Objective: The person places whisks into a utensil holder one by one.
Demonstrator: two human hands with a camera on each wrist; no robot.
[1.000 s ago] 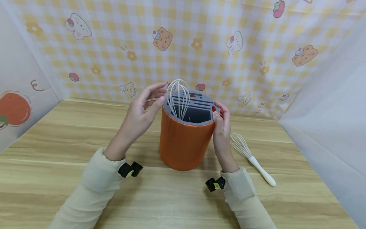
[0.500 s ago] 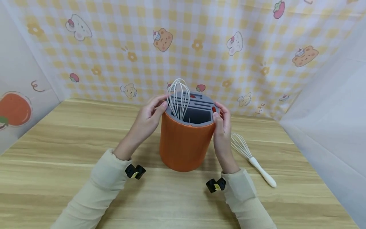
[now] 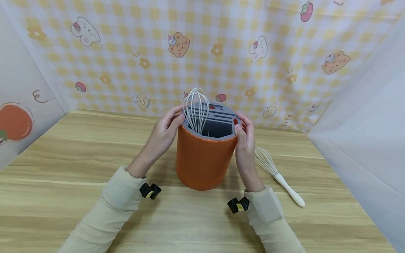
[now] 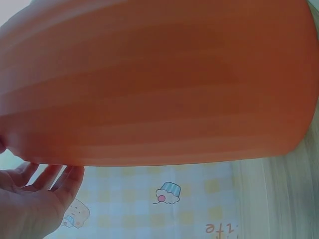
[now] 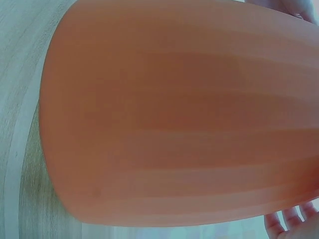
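Observation:
An orange knife and utensil holder stands upright on the table, with a grey slotted insert in its top. Wires of one whisk stick up from the insert's large opening at the left; its handle is hidden inside. My left hand holds the holder's upper left edge, thumb toward the front and fingers round the side. On the right edge, my right hand grips the rim, its thumb by a red oval spot. Both wrist views are mostly filled by the ribbed orange wall.
A second white whisk lies on the wooden table, right of the holder and beside my right forearm. Behind the table hangs a yellow checked cloth with cartoon prints. White panels close off the sides.
My left hand has moved right from just beside the whisk wires and taken hold of the holder's left edge. The right hand keeps its grip, and the holder stays in place.

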